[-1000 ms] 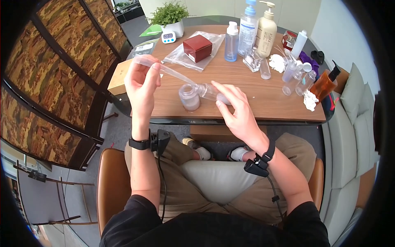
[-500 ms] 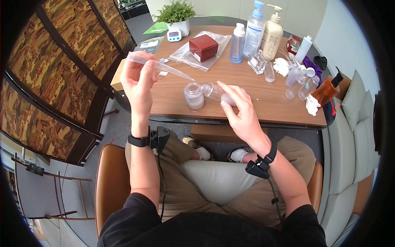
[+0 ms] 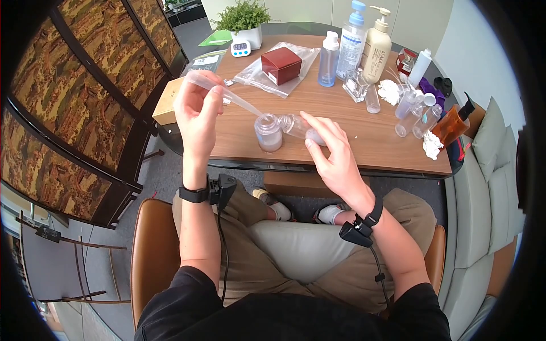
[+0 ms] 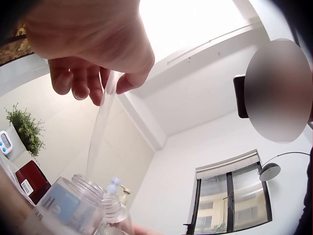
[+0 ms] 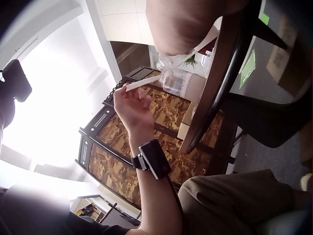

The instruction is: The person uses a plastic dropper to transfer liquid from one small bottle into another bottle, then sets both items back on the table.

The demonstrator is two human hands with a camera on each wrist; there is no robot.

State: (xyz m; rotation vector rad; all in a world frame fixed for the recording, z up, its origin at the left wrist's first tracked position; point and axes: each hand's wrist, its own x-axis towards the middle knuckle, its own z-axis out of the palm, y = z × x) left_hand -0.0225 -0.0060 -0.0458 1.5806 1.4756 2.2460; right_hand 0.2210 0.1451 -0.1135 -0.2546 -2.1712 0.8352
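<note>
Between thumb and fingers of my left hand (image 3: 197,111) I pinch a translucent plastic dropper (image 3: 242,102). It slants down to the right, its narrow tip right at the mouth of a wide clear jar (image 3: 269,140) standing near the table's front edge. The jar holds some cloudy liquid and has a bluish label (image 4: 63,201), seen in the left wrist view. My right hand (image 3: 335,156) grips a small clear bottle (image 3: 296,126) by its base end, tipped on its side. The bottle's threaded neck points left and meets the jar's rim.
Behind the jar, a dark red box (image 3: 281,65) lies on a clear plastic bag. Pump bottles (image 3: 375,48) stand at the back right. Several small clear bottles (image 3: 406,122), crumpled tissues (image 3: 432,145) and an amber pump bottle (image 3: 452,125) crowd the right side. A tan box (image 3: 165,105) is at the left edge.
The dropper's tip first rose off the jar's mouth, then came back down to it as my left hand shifted slightly right. My right hand and the tipped bottle stay in place.
</note>
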